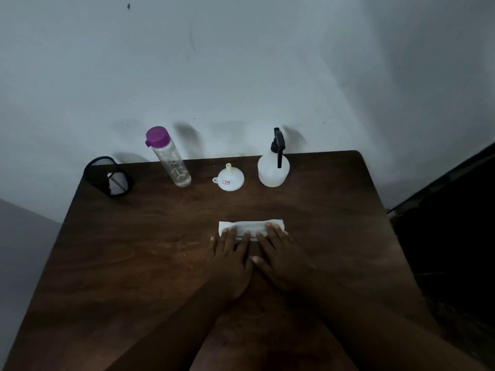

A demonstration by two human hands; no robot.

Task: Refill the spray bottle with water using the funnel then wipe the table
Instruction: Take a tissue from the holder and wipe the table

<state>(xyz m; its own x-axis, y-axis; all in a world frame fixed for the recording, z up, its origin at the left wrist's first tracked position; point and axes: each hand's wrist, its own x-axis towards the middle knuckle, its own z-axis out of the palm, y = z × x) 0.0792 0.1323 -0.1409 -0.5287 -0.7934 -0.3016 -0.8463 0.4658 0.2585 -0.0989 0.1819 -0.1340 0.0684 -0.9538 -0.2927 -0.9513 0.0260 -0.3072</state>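
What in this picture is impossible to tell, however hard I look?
All from the head view:
- Near edge of the white cloth: covered by the left hand and right hand.
- Writing on the funnel sticker: too small to read.
- Liquid level in the spray bottle: cloudy plastic and dim light hide it.
- What is inside the black mesh cup: too dark.
- Near edge of the table: cut off by the frame and arms.

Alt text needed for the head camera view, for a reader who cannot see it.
Left hand and right hand press flat on a folded white tissue on a dark wooden table. Along the far edge stand a mesh pen holder, purple-capped water bottle, upturned white funnel and spray bottle.
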